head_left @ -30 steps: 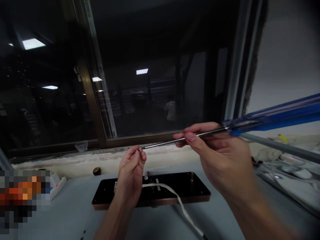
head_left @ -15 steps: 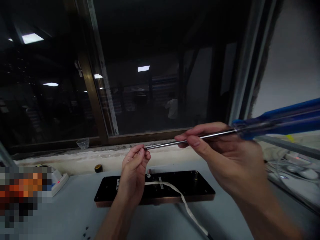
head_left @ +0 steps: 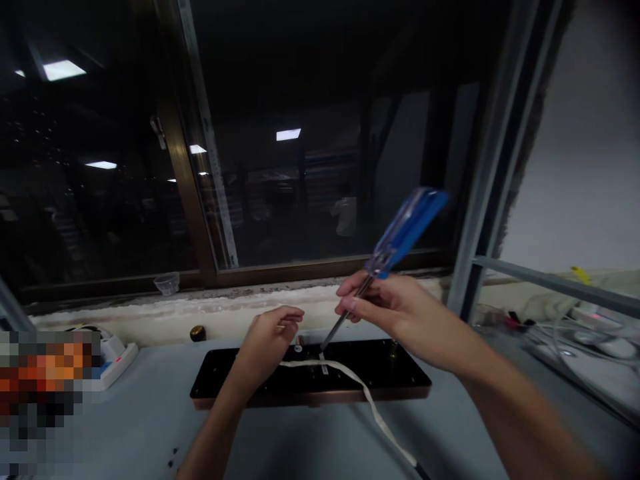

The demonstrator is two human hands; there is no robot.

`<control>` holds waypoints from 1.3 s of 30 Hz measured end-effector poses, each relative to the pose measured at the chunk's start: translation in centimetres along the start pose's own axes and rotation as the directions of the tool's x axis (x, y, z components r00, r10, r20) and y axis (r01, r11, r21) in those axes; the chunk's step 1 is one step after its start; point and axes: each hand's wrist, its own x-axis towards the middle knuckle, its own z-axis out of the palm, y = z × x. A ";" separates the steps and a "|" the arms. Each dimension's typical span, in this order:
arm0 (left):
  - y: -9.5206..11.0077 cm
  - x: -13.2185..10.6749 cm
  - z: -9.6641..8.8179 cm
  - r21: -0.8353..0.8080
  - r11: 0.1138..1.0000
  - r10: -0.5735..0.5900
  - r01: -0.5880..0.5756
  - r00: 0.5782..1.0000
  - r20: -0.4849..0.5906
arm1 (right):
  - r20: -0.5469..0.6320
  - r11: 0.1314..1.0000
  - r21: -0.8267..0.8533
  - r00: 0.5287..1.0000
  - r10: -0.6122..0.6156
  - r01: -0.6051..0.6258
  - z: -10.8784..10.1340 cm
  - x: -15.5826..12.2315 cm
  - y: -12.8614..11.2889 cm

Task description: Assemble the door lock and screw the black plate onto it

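Observation:
My right hand (head_left: pixel 400 310) pinches the metal shaft of a screwdriver (head_left: pixel 407 230) between thumb and fingers. Its blue, clear-edged handle tilts up and to the right, while the tip points down at the far edge of a long black panel (head_left: pixel 400 373) with copper-coloured sides. Whether the tip touches the panel I cannot tell. My left hand (head_left: pixel 267 343) hovers over the panel's left part, fingers loosely bent and apart, with nothing visible in them. From beneath it a white sleeved cable (head_left: pixel 367 393) runs across the panel and off its front edge.
Small dark screws (head_left: pixel 173 458) lie on the grey table at front left. Behind the panel stands a brass-coloured knob (head_left: pixel 198 333). A clear plastic cup (head_left: pixel 167 284) rests on the window sill, and a white power strip (head_left: pixel 117 367) lies left. Cables (head_left: pixel 565 333) crowd the right side.
My right hand has swung the screwdriver from nearly level to steeply tilted, its tip now down by the panel. My left hand has let go of the tip, its fingers loosening.

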 end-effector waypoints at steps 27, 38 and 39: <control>-0.9 -0.6 1.2 0.282 0.944 0.082 -0.171 0.950 0.303 | 0.114 0.980 -0.193 0.993 -0.024 0.046 4.6 1.2 1.7; -0.3 -0.8 0.9 0.142 0.974 0.116 -0.177 0.925 0.362 | 0.208 0.977 0.198 0.977 0.041 -0.083 4.7 1.1 1.6; -0.3 -0.8 0.9 0.159 0.974 0.099 -0.160 0.937 0.335 | 0.170 0.989 0.139 0.985 0.035 -0.059 4.8 1.1 1.5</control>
